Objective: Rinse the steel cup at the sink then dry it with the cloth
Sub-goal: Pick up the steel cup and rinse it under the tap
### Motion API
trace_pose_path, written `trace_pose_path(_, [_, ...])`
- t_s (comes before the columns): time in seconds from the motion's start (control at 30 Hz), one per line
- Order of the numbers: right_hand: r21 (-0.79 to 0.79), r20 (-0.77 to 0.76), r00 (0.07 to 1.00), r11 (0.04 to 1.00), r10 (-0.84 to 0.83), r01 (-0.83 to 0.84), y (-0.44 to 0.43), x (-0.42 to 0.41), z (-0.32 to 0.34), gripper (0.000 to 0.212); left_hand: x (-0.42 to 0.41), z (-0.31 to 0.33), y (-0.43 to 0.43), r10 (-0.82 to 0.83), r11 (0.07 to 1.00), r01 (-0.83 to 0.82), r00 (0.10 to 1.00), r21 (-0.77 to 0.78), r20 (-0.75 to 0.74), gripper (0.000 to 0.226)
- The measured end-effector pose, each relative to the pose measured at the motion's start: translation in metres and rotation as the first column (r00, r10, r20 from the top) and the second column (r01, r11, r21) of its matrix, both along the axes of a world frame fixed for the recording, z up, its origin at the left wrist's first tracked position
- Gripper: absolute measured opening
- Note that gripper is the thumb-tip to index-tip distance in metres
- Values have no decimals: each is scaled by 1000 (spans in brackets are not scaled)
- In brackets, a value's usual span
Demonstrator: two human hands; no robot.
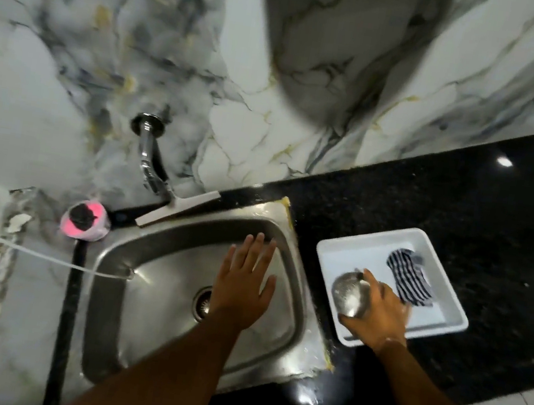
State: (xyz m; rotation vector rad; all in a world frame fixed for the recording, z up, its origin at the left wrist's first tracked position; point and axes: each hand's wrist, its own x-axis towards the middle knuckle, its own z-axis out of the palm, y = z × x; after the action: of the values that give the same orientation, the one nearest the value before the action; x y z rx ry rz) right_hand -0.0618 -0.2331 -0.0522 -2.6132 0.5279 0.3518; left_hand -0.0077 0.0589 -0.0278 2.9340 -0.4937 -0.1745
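Note:
My right hand [380, 314] grips the steel cup [350, 294] over the left part of a white tray [334, 250] on the black counter. The cup shows its rounded shiny side. A striped dark-and-white cloth [410, 276] lies crumpled in the tray just right of the cup. My left hand [245, 277] hovers flat, fingers spread, over the right half of the steel sink [145, 264], holding nothing. The tap [152, 159] comes out of the marble wall and ends above the sink's back rim. I see no water running.
A pink holder with a dark scrubber [85, 221] sits at the sink's back left corner. A black hose [69, 311] runs down the left side. The drain [203, 302] lies under my left wrist. The black granite counter [466, 204] extends to the right.

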Motion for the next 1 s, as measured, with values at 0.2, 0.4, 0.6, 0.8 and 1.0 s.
trace_pose_path(0.2, [478,292,884,856,-366,196,5,19,1,136,24,37,75,299,954,-296,946,-40,123,72])
trace_pose_path(0.4, [637,362,887,771,-285,-12,94,69,19,127,80,92,136,749,663,-715,639,-223,177,54])
trace_pose_path(0.6, [631,386,922,735,-19,-249,219,125,37,136,149,130,167,734,678,-734,679,-45,3,72])
trace_pose_path(0.8, [702,331,941,647,73,-297,315,165,37,134,171,127,180,677,727,-686,722,-22,-143,57])
trace_pose_path(1.0, [668,334,930,656,156,-350,345,183,28,118,178,132,219,365,896,-431,853,-108,-373,49])
